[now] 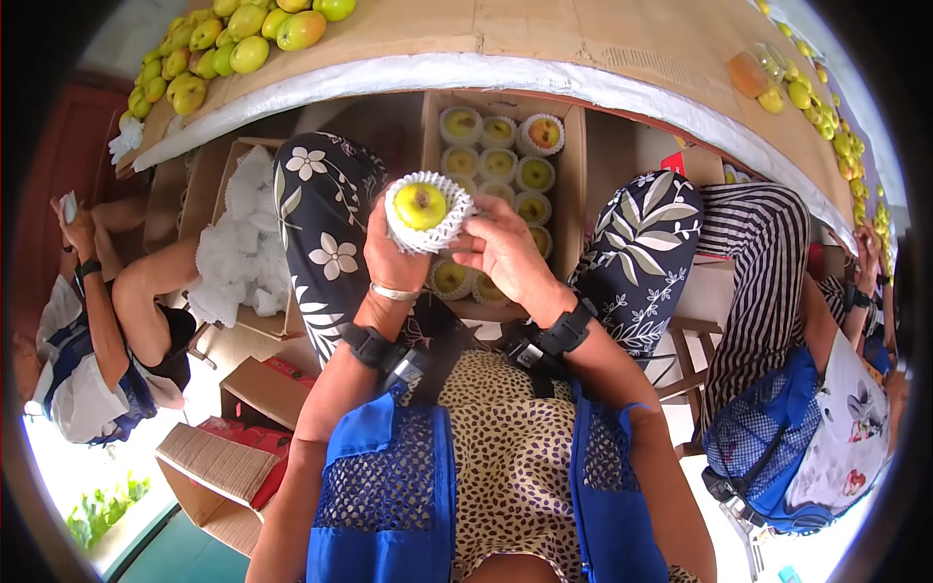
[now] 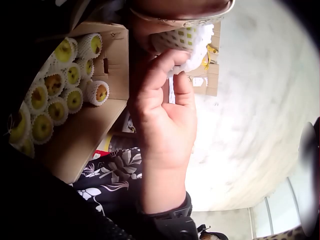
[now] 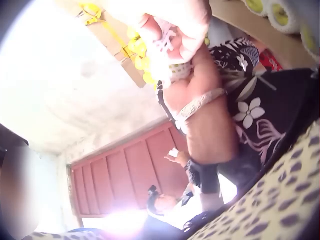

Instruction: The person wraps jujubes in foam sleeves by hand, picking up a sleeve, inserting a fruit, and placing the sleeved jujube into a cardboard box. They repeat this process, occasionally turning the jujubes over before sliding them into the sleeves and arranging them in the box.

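Observation:
A yellow-green fruit (image 1: 420,206) sits in a white foam net (image 1: 453,225), held up over the lap in the head view. My left hand (image 1: 391,260) grips the netted fruit from below and the left side. The thumb and fingers of my right hand (image 1: 507,251) pinch the net's right edge. In the left wrist view the right hand (image 2: 167,117) has its fingertips at the white net (image 2: 196,52). The right wrist view shows the left hand (image 3: 182,92) under the net, partly washed out by glare.
Between the knees stands a cardboard box (image 1: 573,175) of netted fruits. Left of it, another box holds white foam nets (image 1: 248,238). Loose fruits (image 1: 250,54) lie on the cardboard-covered table (image 1: 544,34). People sit at both sides; empty cartons (image 1: 219,457) stand lower left.

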Demonstrator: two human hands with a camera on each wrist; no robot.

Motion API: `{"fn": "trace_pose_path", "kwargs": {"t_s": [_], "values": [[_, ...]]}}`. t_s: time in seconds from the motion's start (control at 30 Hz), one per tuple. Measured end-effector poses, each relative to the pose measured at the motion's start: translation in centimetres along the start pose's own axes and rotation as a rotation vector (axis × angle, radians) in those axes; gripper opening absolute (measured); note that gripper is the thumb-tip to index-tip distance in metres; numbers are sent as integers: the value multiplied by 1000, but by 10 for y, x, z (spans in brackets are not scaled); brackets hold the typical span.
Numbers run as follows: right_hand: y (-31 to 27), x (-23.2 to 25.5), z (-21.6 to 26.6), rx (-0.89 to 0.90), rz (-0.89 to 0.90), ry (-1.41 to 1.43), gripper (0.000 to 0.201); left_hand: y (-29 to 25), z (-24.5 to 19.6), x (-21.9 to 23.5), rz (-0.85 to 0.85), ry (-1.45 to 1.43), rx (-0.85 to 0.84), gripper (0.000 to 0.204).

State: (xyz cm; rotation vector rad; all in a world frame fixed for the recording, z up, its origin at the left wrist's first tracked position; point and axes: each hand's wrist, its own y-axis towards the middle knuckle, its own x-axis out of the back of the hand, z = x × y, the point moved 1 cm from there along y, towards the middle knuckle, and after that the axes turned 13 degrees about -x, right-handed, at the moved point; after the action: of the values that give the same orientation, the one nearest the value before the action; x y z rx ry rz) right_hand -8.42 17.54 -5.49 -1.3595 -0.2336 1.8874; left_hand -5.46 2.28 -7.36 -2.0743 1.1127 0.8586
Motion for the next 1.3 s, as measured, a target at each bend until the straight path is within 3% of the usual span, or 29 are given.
{"fn": "trace_pose_path", "kwargs": {"t_s": [0.13, 0.23, 0.3, 0.37, 0.4, 0.47, 0.53, 0.6, 0.7, 0.77, 0.83, 0.87, 0.97, 1.0, 1.07, 1.13, 1.23, 1.3], "values": [[1, 5, 2, 281, -244, -319, 52, -4, -3, -7, -39, -81, 89, 40], [0, -4, 8, 555, -194, -400, 62, -2, -6, -6, -71, -63, 94, 39], [-4, -11, 11, 675, -226, -878, 93, -4, -4, -6, -12, -7, 139, 35], [3, -24, -1, 650, -135, -826, 102, -6, 0, -6, 1, 36, 196, 32], [5, -23, -7, 728, -262, -997, 99, -9, 4, 7, 188, 517, -14, 32], [5, -22, -10, 744, -347, -1099, 96, -14, 5, 4, 317, 638, -58, 31], [3, -22, -6, 755, -413, -1164, 92, -15, 4, -8, 188, -80, 275, 32], [-4, -26, 2, 750, -461, -1188, 90, -12, 7, -13, 191, -30, 218, 35], [2, -21, 18, 784, -365, -1108, 88, -6, 11, -22, 111, 197, 155, 48], [2, -16, 38, 909, -419, -1138, 87, -7, -3, -38, 137, 148, 315, 57], [2, -14, 58, 907, -318, -1188, 86, -1, -16, -41, 179, 101, 459, 65], [-3, -20, 63, 825, -307, -1259, 83, 2, -16, -37, 217, -31, 515, 62], [-9, -48, 60, 849, -153, -1460, 82, 11, -12, -40, 363, -445, 646, 54], [-7, -53, 56, 830, -170, -1506, 82, 9, -14, -41, 287, -340, 560, 45], [0, -59, 53, 828, -157, -1636, 82, 12, -4, -27, 278, 193, 196, 42], [5, -60, 48, 809, -140, -1704, 82, 6, -9, -16, 264, 148, 146, 31], [9, -59, 45, 764, -111, -1738, 83, 0, -29, -23, 558, 880, -216, 41], [7, -64, 55, 768, -94, -1781, 85, 1, -29, -18, 570, 1106, -402, 51]]}}
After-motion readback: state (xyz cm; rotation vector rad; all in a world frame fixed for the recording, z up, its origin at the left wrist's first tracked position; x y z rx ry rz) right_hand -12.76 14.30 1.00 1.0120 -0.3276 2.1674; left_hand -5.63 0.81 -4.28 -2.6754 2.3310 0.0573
